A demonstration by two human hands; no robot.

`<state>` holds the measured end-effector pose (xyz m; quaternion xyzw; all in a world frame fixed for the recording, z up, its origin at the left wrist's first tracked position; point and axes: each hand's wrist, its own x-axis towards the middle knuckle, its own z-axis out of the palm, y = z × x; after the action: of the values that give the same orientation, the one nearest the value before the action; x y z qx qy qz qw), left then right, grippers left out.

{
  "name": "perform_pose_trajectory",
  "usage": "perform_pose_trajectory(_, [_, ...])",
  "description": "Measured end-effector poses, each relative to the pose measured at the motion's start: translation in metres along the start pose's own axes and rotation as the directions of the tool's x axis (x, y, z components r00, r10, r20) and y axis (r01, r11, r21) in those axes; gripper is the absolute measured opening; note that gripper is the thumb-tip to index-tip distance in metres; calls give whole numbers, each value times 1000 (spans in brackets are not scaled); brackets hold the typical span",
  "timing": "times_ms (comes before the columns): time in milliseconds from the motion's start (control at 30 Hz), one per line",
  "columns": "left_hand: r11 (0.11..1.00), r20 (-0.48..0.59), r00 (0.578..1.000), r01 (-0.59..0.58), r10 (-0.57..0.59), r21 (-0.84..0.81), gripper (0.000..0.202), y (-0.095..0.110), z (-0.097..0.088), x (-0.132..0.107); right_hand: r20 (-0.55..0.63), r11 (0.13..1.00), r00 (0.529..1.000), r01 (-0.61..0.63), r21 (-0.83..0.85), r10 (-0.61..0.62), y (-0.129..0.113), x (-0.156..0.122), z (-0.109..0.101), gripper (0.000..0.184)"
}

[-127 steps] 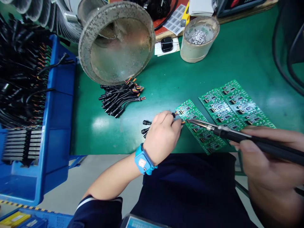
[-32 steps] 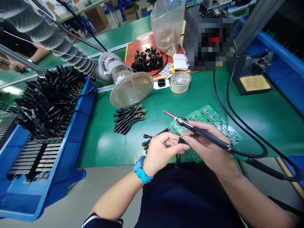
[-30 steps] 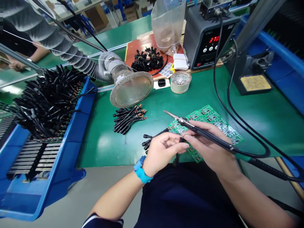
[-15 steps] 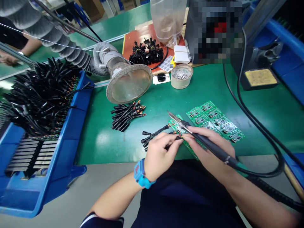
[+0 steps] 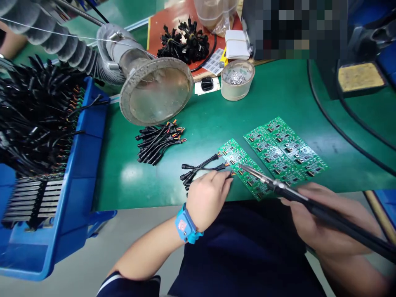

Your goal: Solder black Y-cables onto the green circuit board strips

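Note:
My left hand (image 5: pixel 208 197), with a blue watch on its wrist, pinches a short black cable (image 5: pixel 229 175) whose coloured wire ends point at the near green circuit board (image 5: pixel 243 163). Most of that cable is hidden under the fingers. In my right hand (image 5: pixel 331 218) is a soldering iron (image 5: pixel 287 192), held like a pen, its tip over the near board. Beside the left hand, black connector cables (image 5: pixel 201 166) reach the board's left edge with their wires. Further right lie more circuit boards (image 5: pixel 284 150), side by side.
A pile of black cables (image 5: pixel 159 142) lies left of the boards. Above it hangs a fume extractor hood (image 5: pixel 156 93). A blue bin (image 5: pixel 72 165) full of cables stands left. Behind are a tape roll holding silvery bits (image 5: pixel 237 88) and a yellow sponge (image 5: pixel 355 77).
My right hand has moved right and away from the left, and the iron's tip now sits lower over the board. The left hand has turned palm down with the cable. The view has shifted.

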<state>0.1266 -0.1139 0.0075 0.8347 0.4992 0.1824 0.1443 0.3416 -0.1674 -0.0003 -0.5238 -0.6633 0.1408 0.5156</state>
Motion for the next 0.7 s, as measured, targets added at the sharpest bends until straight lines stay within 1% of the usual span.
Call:
perform_pose_trajectory(33, [1000,17,1000,5,-5,20,19,0,3,0,33,1000,999,11,26,-12,1,-1,-1,42])
perform_pose_trajectory(100, [999,17,1000,16,-16,35,20,1,8,0,98,999,995,27,43,-31,2,-1,-2,41])
perform_pose_trajectory(200, [1000,3,1000,21,-21,20,20,2,9,0,142,999,989,24,37,-29,3,-2,0,36])
perform_pose_trajectory(333, [999,-4,1000,31,-31,26,20,2,10,1,111,1000,994,5,-20,-2,0,-3,4,31])
perform_pose_trajectory(533, [998,-23,999,28,-26,54,18,4,12,2,128,997,991,-23,-68,32,-4,-1,9,21])
perform_pose_trajectory(700, [997,-30,999,30,-28,68,18,3,12,1,69,995,998,-2,-101,9,-4,-5,8,26])
